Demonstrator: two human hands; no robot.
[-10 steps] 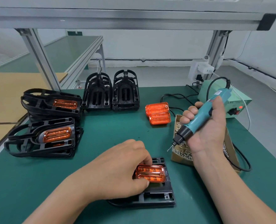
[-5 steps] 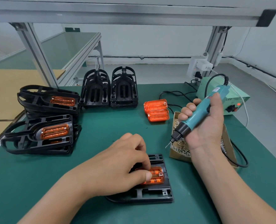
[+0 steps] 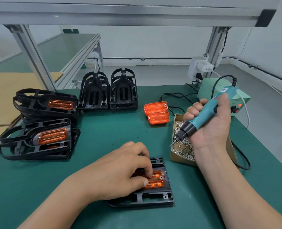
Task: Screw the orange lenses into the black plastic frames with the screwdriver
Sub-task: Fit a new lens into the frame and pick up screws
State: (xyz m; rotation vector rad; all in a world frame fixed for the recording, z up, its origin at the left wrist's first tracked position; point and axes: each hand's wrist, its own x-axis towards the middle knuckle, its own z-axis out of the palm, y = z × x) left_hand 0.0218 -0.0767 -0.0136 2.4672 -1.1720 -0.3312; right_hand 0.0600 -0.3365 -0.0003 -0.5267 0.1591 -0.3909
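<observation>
On the green mat (image 3: 104, 138) my left hand (image 3: 120, 169) now pinches the seated orange lens (image 3: 156, 180) under its fingertips; my right hand (image 3: 209, 128) grips the screwdriver (image 3: 201, 114), ready.

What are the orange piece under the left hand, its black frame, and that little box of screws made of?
Orange lens: translucent glossy plastic, seemingly; light glows through it. Black frame: opaque moulded plastic, dull sheen, thin ribs and cut-outs. Box: brown with a raw edge, likely cardboard. Screws: silvery and shiny, probably metal.

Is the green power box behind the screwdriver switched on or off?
On: a red lamp glows on the front of the green power box.
</observation>
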